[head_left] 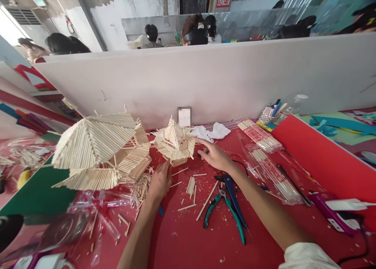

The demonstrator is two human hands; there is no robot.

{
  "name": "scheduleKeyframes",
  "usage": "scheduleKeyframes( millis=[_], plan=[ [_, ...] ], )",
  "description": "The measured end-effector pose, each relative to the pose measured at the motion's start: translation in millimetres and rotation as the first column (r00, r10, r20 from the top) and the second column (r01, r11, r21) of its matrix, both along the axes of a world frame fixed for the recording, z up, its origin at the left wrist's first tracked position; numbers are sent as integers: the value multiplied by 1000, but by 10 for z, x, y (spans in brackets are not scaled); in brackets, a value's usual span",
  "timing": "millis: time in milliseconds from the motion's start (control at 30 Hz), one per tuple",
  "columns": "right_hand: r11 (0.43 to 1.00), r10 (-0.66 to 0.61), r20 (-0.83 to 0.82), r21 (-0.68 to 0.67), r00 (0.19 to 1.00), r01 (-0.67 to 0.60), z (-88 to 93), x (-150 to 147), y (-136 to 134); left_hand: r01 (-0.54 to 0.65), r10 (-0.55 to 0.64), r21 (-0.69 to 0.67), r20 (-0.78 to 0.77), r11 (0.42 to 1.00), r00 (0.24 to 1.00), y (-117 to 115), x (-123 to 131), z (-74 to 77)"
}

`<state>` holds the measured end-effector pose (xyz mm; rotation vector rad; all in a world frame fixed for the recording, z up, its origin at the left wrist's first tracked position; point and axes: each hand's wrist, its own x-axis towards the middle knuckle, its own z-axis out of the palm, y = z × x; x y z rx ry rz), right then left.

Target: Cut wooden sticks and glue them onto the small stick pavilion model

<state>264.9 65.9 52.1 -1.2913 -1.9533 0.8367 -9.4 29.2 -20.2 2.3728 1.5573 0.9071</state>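
A small model roof made of wooden sticks [175,141] stands on the red table [194,237]. My left hand [160,181] lies just in front of its lower left edge, fingers curled together, touching or nearly touching it. My right hand [214,154] rests on the table at its right side, fingers bent, fingertips by the model's edge. A larger stick-built roof model [101,149] stands to the left. Loose cut sticks [191,187] lie between my arms.
Blue and teal pliers [229,202] lie by my right forearm. Packets of sticks in clear wrap [264,143] sit at the right, a purple glue gun [337,214] further right. A crumpled white tissue [213,132] lies by the white partition [205,81]. People sit beyond it.
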Motion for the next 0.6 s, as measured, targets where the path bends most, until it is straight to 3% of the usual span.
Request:
scheduleKeyframes(
  millis=[367, 600],
  plan=[
    [999, 26, -26, -34, 999, -27, 21, 41, 14, -8, 8, 13, 25, 1000, 1000, -13, 3, -16],
    [1000, 7, -7, 26, 1000, -7, 75, 76, 27, 11, -11, 12, -10, 1000, 1000, -55, -7, 149]
  ],
)
